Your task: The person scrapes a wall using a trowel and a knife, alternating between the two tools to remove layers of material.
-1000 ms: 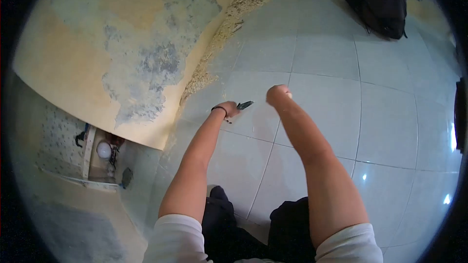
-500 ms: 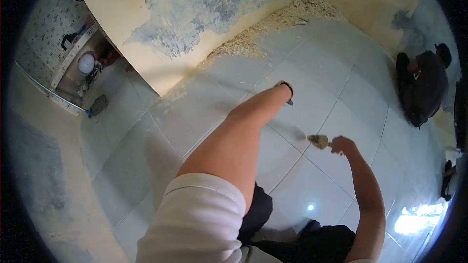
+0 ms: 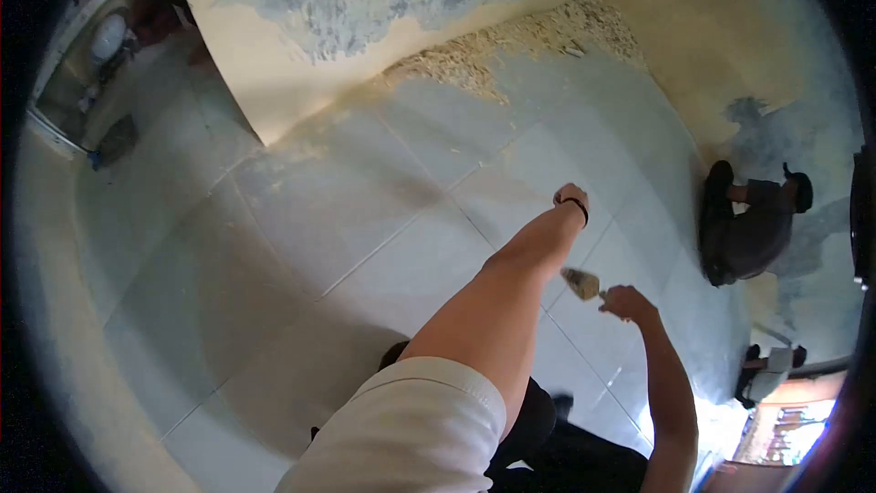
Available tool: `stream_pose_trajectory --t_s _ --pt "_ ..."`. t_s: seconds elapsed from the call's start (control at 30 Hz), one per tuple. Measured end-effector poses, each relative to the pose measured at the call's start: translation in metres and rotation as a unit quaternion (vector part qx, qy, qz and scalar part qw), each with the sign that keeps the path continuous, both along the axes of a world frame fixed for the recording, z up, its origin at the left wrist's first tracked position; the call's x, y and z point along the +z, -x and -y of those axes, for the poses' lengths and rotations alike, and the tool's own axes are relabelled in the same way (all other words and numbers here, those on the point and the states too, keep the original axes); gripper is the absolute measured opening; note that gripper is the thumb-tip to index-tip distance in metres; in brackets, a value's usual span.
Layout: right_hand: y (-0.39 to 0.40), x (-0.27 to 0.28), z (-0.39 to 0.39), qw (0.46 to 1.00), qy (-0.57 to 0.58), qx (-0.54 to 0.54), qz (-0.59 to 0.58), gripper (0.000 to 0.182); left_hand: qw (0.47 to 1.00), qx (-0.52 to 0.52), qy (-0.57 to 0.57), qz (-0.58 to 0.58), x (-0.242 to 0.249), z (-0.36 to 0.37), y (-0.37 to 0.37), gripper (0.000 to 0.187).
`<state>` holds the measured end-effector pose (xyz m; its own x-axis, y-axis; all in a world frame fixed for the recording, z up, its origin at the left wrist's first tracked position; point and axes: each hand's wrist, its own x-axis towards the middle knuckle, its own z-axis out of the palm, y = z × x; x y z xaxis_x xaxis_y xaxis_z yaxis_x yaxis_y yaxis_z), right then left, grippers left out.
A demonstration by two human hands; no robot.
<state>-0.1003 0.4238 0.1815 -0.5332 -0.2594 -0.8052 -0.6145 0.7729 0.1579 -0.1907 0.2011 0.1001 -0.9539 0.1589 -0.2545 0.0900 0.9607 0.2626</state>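
My right hand (image 3: 628,303) is wrapped round the handle of a small trowel (image 3: 581,284). The trowel's blade is stained with something tan and dark, and it points left, just above the tiled floor (image 3: 365,246). My left arm stretches forward across the view, its forearm close to the blade's tip. My left hand (image 3: 572,194) is curled like a fist beyond the trowel, with a dark band at the wrist. Whether anything is inside those fingers is hidden.
Scraped chips (image 3: 511,47) lie heaped along the base of the patchy wall (image 3: 365,9). On the right a person in dark clothes (image 3: 753,228) crouches by the wall, another person (image 3: 771,370) beyond. A doorway opening with a white helmet (image 3: 108,36) is at upper left.
The view has turned, and more of the bright doorway shows at lower right. My left arm has swung right, its forearm now near the trowel. The trowel stays in my right hand.
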Motion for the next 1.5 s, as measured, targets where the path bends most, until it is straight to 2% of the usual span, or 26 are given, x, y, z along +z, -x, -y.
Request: stream_pose_trajectory --t_s 0.07,0.1,0.17,0.23,0.3,0.33,0.4,0.43,0.47,0.5,0.57,0.6,0.63,0.67,0.73,0.77,0.87,0.9,0.97,1.07,1.1,1.2,1.27,1.33,1.4,1.5 --pt "0.018 0.021 -0.01 0.994 0.08 0.015 -0.069 0.043 0.992 0.03 -0.081 -0.087 -0.011 0.001 0.019 0.019" --pt "0.012 0.047 0.014 0.992 0.006 -0.011 -0.123 0.033 0.977 0.087 -0.155 -0.118 -0.006 0.001 0.021 0.02" --pt "0.024 0.055 0.018 0.989 -0.004 0.068 -0.133 0.037 0.92 0.199 -0.287 -0.176 0.0 -0.001 0.022 0.024" --pt "0.054 0.05 0.018 0.982 0.021 0.132 -0.13 0.037 0.898 0.219 -0.335 -0.184 0.012 0.015 0.011 0.02" --pt "0.084 0.049 0.049 0.995 0.014 -0.037 -0.091 0.034 0.876 0.238 -0.362 -0.213 0.009 0.037 0.007 0.023" --pt "0.103 0.049 0.066 0.99 0.014 -0.123 -0.074 0.032 0.871 0.26 -0.361 -0.211 0.004 0.056 0.006 0.024" --pt "0.145 0.042 0.1 0.986 0.049 -0.15 -0.053 0.03 0.862 0.298 -0.352 -0.208 -0.017 0.095 0.007 0.026" --pt "0.166 0.035 0.117 0.992 0.036 -0.104 -0.07 0.031 0.876 0.307 -0.306 -0.21 -0.03 0.121 0.001 0.028" --pt "0.177 0.036 0.15 0.994 0.024 -0.054 -0.089 0.033 0.872 0.32 -0.309 -0.206 -0.041 0.151 -0.009 0.033" --pt "0.192 0.027 0.184 0.992 0.053 0.022 -0.113 0.033 0.871 0.329 -0.302 -0.207 -0.06 0.182 -0.015 0.04" --pt "0.215 0.008 0.25 0.967 0.109 0.167 -0.159 0.034 0.858 0.364 -0.263 -0.248 -0.091 0.24 -0.046 0.037" --pt "0.203 0.01 0.292 0.943 0.205 0.2 -0.168 0.037 0.857 0.39 -0.239 -0.24 -0.1 0.266 -0.064 0.037" --pt "0.22 -0.014 0.334 0.919 0.257 0.266 -0.137 0.039 0.855 0.412 -0.216 -0.229 -0.104 0.289 -0.086 0.038" --pt "0.19 0.0 0.375 0.925 0.328 0.179 -0.06 0.047 0.854 0.429 -0.21 -0.206 -0.095 0.309 -0.11 0.039" --pt "0.128 0.031 0.459 0.883 0.459 -0.007 0.103 0.067 0.868 0.414 -0.152 -0.229 -0.099 0.337 -0.152 0.036" --pt "0.102 0.04 0.489 0.853 0.498 0.008 0.155 0.061 0.877 0.398 -0.118 -0.243 -0.102 0.347 -0.173 0.035" --pt "0.049 0.036 0.564 0.737 0.638 0.035 0.221 0.053 0.923 0.342 -0.095 -0.15 -0.102 0.372 -0.237 0.033" --pt "0.032 0.043 0.579 0.713 0.657 0.007 0.243 0.052 0.932 0.326 -0.078 -0.14 -0.1 0.377 -0.26 0.033" --pt "0.0 0.057 0.594 0.659 0.69 -0.039 0.297 0.053 0.928 0.363 -0.044 -0.07 -0.091 0.373 -0.304 0.033" --pt "-0.032 0.058 0.601 0.63 0.707 -0.097 0.305 0.043 0.919 0.394 -0.017 -0.004 -0.078 0.359 -0.359 0.031" --pt "-0.037 0.055 0.599 0.612 0.71 -0.11 0.332 0.045 0.918 0.396 -0.004 0.027 -0.074 0.355 -0.375 0.029" --pt "-0.03 0.028 0.614 0.617 0.742 -0.049 0.258 0.046 0.921 0.383 0.016 0.07 -0.074 0.344 -0.401 0.027" --pt "-0.021 0.022 0.625 0.604 0.773 0.003 0.196 0.054 0.926 0.37 0.021 0.069 -0.073 0.345 -0.404 0.026" --pt "-0.016 0.022 0.627 0.615 0.771 0.007 0.165 0.061 0.931 0.36 0.017 0.061 -0.07 0.343 -0.391 0.026" --pt "-0.019 0.05 0.613 0.65 0.741 -0.036 0.166 0.07 0.935 0.351 0.001 0.045 -0.059 0.343 -0.369 0.027" --pt "-0.013 0.063 0.606 0.667 0.719 -0.056 0.188 0.072 0.95 0.312 0.001 0.007 -0.062 0.35 -0.334 0.027"
